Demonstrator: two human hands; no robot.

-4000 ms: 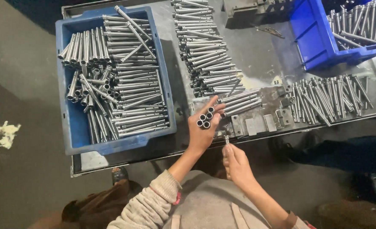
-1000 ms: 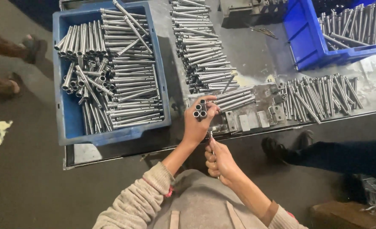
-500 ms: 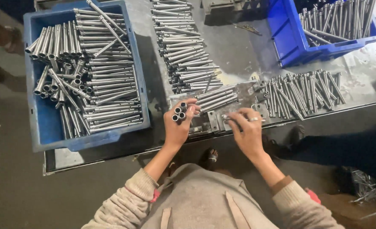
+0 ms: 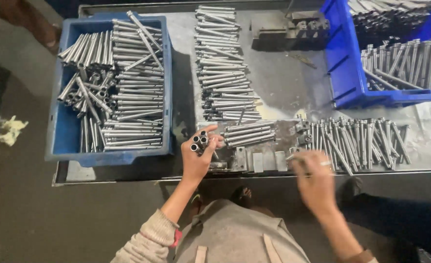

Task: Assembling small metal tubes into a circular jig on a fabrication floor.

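Right hand point(image 4: 315, 178) now swung away from the left, blurred beside loose rods point(image 4: 356, 141); finger state unclear. Left hand point(image 4: 198, 156) clamped on a tube bundle point(image 4: 199, 142). Probably fetching another piece.

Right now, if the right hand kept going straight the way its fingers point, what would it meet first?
Most likely the loose row of metal rods lying on the table just beyond the right hand. The hand is motion-blurred, so its exact heading and height are uncertain.

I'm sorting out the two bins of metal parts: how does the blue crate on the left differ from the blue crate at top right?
The left crate is paler blue and wholly in view; the right crate is deeper blue and cut off by the frame. The left crate's tubes lie mostly flat; the right crate's rods mostly run lengthwise toward the viewer. Both hold silvery metal pieces.
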